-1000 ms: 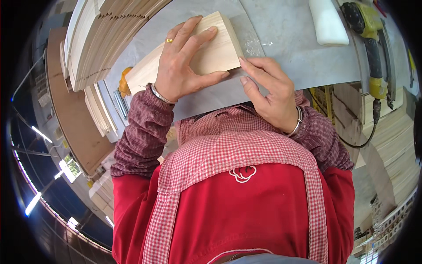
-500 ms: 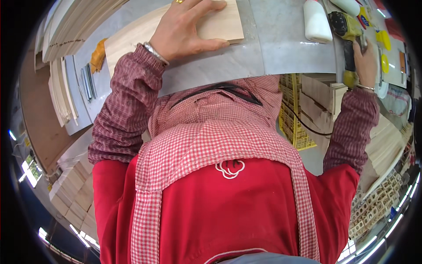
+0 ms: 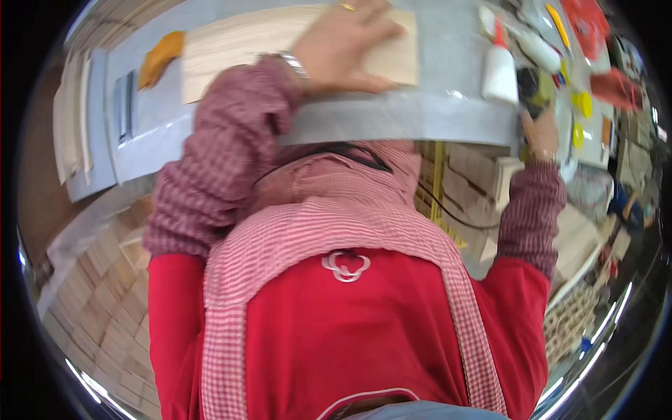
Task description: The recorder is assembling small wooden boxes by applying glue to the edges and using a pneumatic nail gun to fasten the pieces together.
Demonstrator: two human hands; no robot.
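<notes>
My left hand [image 3: 350, 52] lies with its fingers spread on a pale flat wooden board [image 3: 245, 45] on the grey worktable. At the table's right side my right hand [image 3: 541, 133] is closed round the handle of a yellow-green and black power drill [image 3: 535, 85]. Much of the drill's lower part is hidden or blurred. Just left of the drill stands a white squeeze bottle [image 3: 500, 77] with a red tip. A second white bottle [image 3: 537, 49] lies beyond it.
An orange-yellow cloth or glove [image 3: 161, 59] lies left of the board, near some metal strips [image 3: 125, 105]. Long wooden strips [image 3: 73, 119] are stacked far left. At right are yellow round pieces [image 3: 581, 105], a yellow-handled tool [image 3: 558, 28] and red plastic bags [image 3: 588, 24].
The whole view has shifted, showing more of the table's far right, including the red bags and the bottle's red tip. My left hand stays on the board; my right hand stays at the drill.
</notes>
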